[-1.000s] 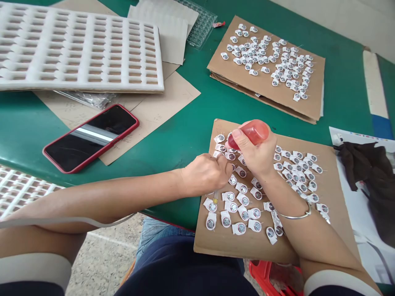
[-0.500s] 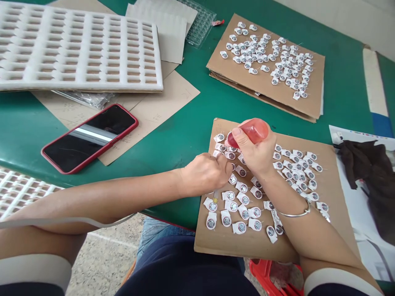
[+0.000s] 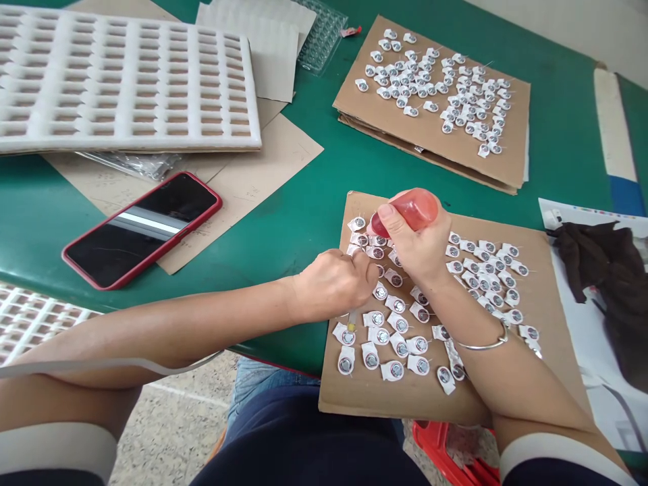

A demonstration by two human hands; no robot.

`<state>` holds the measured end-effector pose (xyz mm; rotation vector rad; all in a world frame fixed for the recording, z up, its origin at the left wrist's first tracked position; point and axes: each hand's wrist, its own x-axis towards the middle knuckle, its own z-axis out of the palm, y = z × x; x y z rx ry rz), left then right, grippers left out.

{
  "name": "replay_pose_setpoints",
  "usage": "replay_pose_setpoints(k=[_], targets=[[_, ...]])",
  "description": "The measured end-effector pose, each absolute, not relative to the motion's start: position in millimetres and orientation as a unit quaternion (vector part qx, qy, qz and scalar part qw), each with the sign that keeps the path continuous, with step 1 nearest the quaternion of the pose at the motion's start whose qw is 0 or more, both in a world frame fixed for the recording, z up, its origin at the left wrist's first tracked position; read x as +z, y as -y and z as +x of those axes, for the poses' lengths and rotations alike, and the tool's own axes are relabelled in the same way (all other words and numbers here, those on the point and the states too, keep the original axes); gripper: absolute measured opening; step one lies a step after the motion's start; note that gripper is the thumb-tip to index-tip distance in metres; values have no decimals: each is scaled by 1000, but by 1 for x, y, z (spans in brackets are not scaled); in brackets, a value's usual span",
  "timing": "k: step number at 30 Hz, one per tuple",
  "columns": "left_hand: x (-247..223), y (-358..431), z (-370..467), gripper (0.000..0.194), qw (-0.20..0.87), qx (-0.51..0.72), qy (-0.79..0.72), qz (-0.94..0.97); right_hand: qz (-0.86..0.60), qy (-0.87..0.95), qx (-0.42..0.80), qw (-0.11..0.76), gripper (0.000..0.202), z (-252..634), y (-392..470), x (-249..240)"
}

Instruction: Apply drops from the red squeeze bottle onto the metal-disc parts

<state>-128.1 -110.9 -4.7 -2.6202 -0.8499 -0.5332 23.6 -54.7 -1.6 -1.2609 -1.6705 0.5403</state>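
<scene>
My right hand (image 3: 418,236) is closed around a translucent red squeeze bottle (image 3: 416,208), held tilted above the cardboard sheet (image 3: 349,398). My left hand (image 3: 337,283) is a closed fist over the left part of the same sheet. From beneath it sticks a slim clear tool with a yellow end (image 3: 351,327), close to one of the small round parts; the rest of this tool is hidden by the fingers. Several small silver discs on white tabs (image 3: 399,345), with thin wires, lie in rows around both hands.
A second cardboard stack (image 3: 354,101) bears more such discs at the back. A red-cased phone (image 3: 142,229) and a white foam tray (image 3: 126,81) lie to the left. Dark cloth (image 3: 597,270) rests at right. A thin grey tube (image 3: 126,364) crosses my left forearm.
The view has shifted slightly. Both hands keep nearly the same place and grip over the sheet.
</scene>
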Motion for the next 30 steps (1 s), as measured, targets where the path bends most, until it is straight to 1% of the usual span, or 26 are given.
replay_pose_setpoints(k=[8,14,17,21,26,30], targets=[[-5,111,-129,18,147,-175,303,-925,-515,686,215,467,29,27,52,-4],[-6,107,-133,14,115,-199,313,-922,-523,685,218,458,30,29,53,-4],[-4,103,-139,10,64,-197,337,-919,-520,693,199,458,30,29,53,-3],[0,97,-146,11,-40,-178,379,-907,-514,705,177,456,30,30,54,-2],[3,90,-150,16,-143,-223,397,-879,-501,720,160,452,29,30,56,0],[3,87,-151,13,-195,-250,400,-860,-499,725,156,448,31,30,56,1]])
